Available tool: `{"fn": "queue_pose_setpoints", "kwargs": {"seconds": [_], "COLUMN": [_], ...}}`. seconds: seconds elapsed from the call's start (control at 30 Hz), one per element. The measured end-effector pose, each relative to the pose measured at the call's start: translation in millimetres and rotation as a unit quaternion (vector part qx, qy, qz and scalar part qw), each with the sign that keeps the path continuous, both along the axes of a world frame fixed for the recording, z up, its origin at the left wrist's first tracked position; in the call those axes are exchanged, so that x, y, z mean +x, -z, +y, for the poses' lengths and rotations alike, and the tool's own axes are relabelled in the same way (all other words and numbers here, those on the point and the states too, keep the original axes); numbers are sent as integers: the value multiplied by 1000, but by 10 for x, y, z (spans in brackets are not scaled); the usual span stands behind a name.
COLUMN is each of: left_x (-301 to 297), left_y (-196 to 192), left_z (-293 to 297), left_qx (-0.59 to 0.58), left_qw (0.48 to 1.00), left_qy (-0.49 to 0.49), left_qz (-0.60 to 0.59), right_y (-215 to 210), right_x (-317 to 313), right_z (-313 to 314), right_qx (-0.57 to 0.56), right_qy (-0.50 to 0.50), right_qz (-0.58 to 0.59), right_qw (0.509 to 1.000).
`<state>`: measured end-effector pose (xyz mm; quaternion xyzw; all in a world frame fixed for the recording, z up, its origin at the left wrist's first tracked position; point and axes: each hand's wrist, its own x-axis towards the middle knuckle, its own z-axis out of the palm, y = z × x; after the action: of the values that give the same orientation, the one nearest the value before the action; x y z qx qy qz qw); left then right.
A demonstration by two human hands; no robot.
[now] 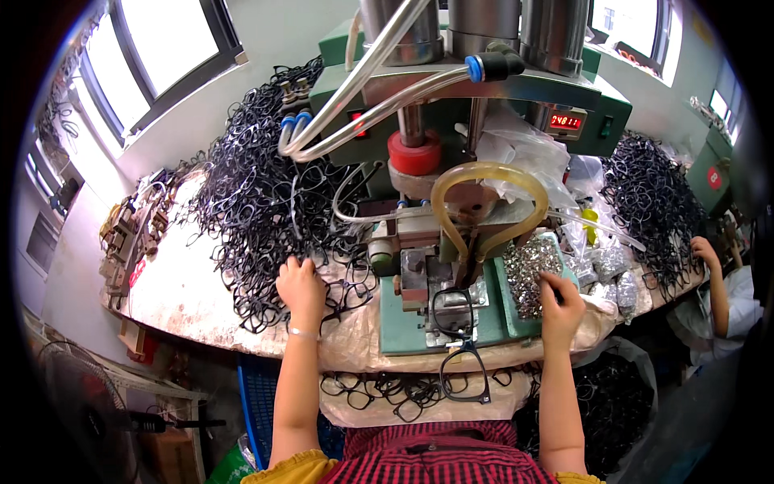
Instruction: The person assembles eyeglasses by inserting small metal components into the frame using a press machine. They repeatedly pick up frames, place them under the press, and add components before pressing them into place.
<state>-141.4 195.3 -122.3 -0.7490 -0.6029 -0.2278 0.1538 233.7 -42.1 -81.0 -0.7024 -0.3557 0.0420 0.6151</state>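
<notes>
My left hand (301,286) reaches into the near edge of a large heap of black eyeglass frames (258,194). Its fingers are bent together among the frames, and what they grip is hidden. At the right, my right hand (562,306) is over a green tray (520,327) of small shiny metal pieces (528,270). Thumb and fingers are drawn together there; anything between them is too small to name. Between my hands, a black eyeglass frame (468,345) sits at the fixture of a green press (399,327), one rim hanging over the front edge. Neither hand touches it.
Above the fixture are the press's red-collared ram (414,153) and a looped yellowish hose (489,171). More frames (395,389) lie on a ledge at my lap. Bagged metal parts (610,262) stand right of the tray. Another person's hand (706,252) touches a far-right heap.
</notes>
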Motion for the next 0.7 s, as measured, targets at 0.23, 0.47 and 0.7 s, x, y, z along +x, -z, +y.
{"fn": "queue_pose_setpoints", "kwargs": {"seconds": [0.23, 0.47, 0.7], "left_x": [124, 489, 577], "left_y": [-352, -523, -337], "left_z": [-567, -543, -918], "left_qx": [44, -73, -156], "left_qw": [970, 790, 686], "left_qy": [169, 236, 229], "left_qz": [-172, -562, -673], "right_y": [109, -743, -544], "right_x": [95, -529, -818], "right_z": [-746, 188, 389], "right_qx": [-29, 79, 134], "right_qy": [87, -158, -204], "right_qz": [0, -153, 124], "right_qw": [996, 972, 962]}}
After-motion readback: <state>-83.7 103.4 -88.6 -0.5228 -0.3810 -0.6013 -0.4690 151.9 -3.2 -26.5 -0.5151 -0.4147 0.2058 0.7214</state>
